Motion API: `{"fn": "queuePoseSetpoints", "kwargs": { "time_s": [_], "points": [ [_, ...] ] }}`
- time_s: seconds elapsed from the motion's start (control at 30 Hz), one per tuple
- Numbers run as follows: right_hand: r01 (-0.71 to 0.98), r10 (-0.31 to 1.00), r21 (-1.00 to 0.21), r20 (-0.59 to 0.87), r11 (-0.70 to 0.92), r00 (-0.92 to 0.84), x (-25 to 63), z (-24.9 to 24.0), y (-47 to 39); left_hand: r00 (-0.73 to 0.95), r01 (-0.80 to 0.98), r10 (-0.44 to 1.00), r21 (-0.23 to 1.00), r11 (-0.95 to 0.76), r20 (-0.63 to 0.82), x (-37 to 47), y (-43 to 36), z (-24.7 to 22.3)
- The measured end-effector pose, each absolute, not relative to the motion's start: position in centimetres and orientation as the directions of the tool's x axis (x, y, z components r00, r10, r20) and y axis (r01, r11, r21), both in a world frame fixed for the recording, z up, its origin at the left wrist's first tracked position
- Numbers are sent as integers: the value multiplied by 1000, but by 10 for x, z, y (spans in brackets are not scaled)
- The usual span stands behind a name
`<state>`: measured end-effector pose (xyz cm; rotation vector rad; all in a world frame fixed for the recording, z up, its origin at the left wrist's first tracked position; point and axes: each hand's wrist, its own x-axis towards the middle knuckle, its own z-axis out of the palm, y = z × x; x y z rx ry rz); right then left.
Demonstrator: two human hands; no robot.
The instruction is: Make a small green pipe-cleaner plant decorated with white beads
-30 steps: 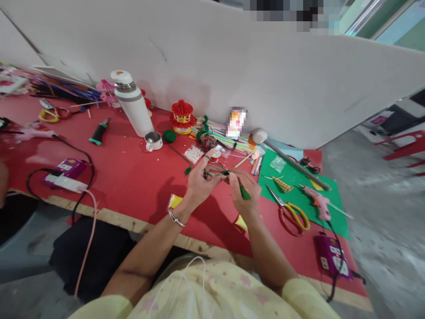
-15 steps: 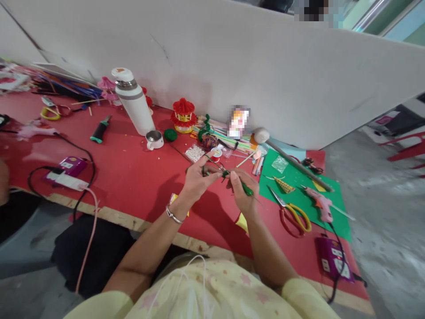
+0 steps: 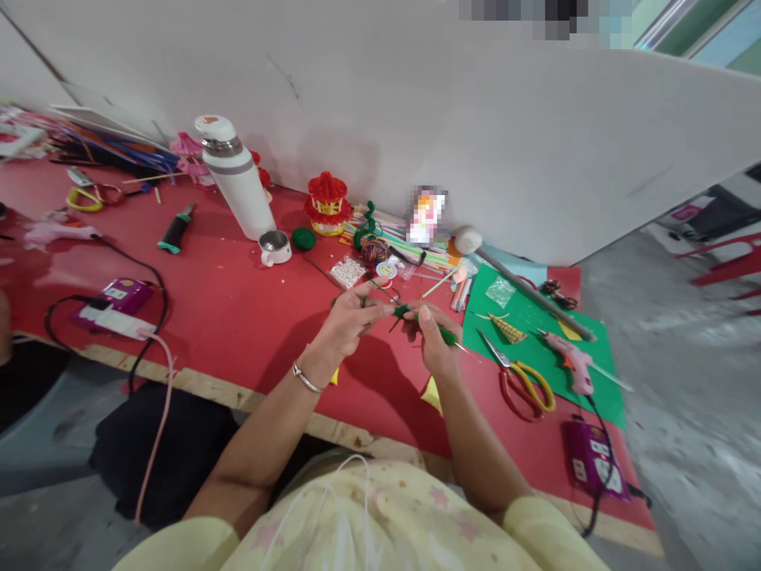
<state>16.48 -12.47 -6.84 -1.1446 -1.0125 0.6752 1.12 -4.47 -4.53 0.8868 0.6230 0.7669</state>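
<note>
My left hand [image 3: 348, 323], a metal bangle on its wrist, pinches a small piece of green crochet work [image 3: 400, 312]. Green yarn runs up over its raised fingers. My right hand [image 3: 438, 345] is closed around a crochet hook [image 3: 448, 336] with a green grip, and its fingertips meet the green piece. A thin metal end sticks out behind the grip; the hook's working tip is hidden at the stitches. Beyond my left hand are a ball of green yarn [image 3: 304, 239], a bag of white beads [image 3: 348, 272] and a spool [image 3: 386, 270].
A white flask [image 3: 238, 186] and metal cup [image 3: 275, 247] stand at the back left, near a red paper-like lantern [image 3: 328, 206]. On the right lie scissors [image 3: 518, 379], a glue gun [image 3: 571, 361] and a purple power box [image 3: 596, 460]. A grey partition [image 3: 369, 95] closes off the back.
The metal tip that showed between my hands is now hidden at the green piece. More metal shows behind the grip, and the green piece has shifted slightly. The view has moved a little.
</note>
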Motion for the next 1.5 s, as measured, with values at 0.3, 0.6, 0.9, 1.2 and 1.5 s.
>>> {"fn": "queuePoseSetpoints", "kwargs": {
  "time_s": [0.3,0.6,0.9,1.2,1.5],
  "points": [
    [-18,870,-939,310,343,382,164,-71,-123,594,-317,786,849,423,-170,7,-44,-38],
    [159,903,-963,258,215,342,167,-58,-126,511,-305,853,906,293,-105,7,-41,-52],
    [163,929,-969,225,183,295,162,-46,-122,471,-204,882,975,87,20,4,-36,-53],
    [83,951,-992,117,98,285,160,-43,-121,500,-140,863,990,-8,78,4,-35,-57],
    [170,920,-970,224,177,322,164,-46,-113,385,82,888,949,-304,251,0,-35,-53]
  ]
}}
